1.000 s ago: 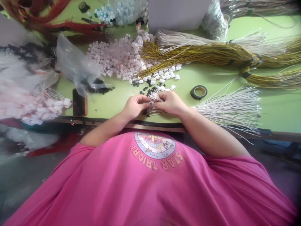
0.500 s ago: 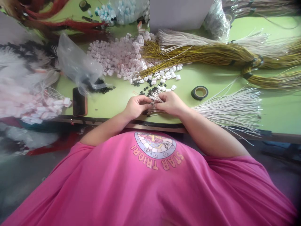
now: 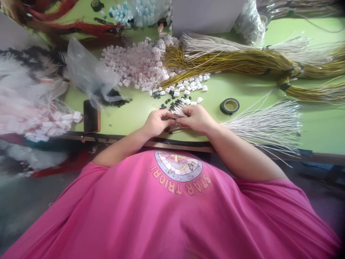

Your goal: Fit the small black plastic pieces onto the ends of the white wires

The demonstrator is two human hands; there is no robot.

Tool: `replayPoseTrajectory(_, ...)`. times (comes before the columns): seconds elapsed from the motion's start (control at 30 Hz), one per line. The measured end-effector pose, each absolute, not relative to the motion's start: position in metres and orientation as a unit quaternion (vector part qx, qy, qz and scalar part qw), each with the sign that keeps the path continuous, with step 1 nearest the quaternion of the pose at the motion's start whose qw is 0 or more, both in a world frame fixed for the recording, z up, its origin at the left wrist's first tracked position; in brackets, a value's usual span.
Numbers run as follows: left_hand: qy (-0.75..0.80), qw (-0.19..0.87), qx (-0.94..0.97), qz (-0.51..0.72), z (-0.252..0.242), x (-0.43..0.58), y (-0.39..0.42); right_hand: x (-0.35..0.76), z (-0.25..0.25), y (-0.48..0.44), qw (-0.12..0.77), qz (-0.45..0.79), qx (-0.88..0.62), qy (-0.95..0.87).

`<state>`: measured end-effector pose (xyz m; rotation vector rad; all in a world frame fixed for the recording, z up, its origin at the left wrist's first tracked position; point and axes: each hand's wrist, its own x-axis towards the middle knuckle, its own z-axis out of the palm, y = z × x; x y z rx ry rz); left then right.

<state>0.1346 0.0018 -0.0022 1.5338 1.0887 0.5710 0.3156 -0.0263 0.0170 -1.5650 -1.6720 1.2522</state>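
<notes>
At the near edge of the green table (image 3: 129, 115), my left hand (image 3: 155, 121) and my right hand (image 3: 197, 118) meet over the tips of a bundle of thin white wires (image 3: 258, 124) that fans out to the right. The right hand's fingers are curled around the wire ends. The left hand pinches something small at those tips; I cannot make out what. Small black connectors (image 3: 166, 103) and white connectors (image 3: 188, 86) lie scattered just beyond the hands.
A big heap of pale connectors (image 3: 137, 63), yellow wire bundles (image 3: 242, 61), a roll of black tape (image 3: 229, 106), a phone (image 3: 91, 116) and a clear plastic bag (image 3: 86, 72) lie on the table. Finished white harnesses (image 3: 29, 104) pile up at left.
</notes>
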Motion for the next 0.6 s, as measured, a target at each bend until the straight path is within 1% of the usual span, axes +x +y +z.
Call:
replayPoseTrajectory(0.17,0.467,0.558,0.640,0.247,-0.004,0.137,-0.001,0.318,0.019,-0.026,0.212,0.465,-0.569,-0.644)
replayPoseTrajectory(0.3,0.441,0.540,0.676,0.238,-0.007,0.136,0.000,0.318,0.016,-0.026,0.203,0.437,-0.560,-0.674)
replayPoseTrajectory(0.4,0.417,0.500,0.728,0.214,-0.006,0.132,-0.001,0.320,0.015,-0.025,0.183,0.446,-0.544,-0.687)
replayPoseTrajectory(0.53,0.370,0.429,0.803,0.185,0.000,0.124,-0.009,0.327,0.018,-0.025,0.131,0.519,-0.490,-0.688)
replayPoseTrajectory(0.6,0.330,0.406,0.831,0.186,0.003,0.120,-0.013,0.330,0.021,-0.025,0.131,0.532,-0.480,-0.685)
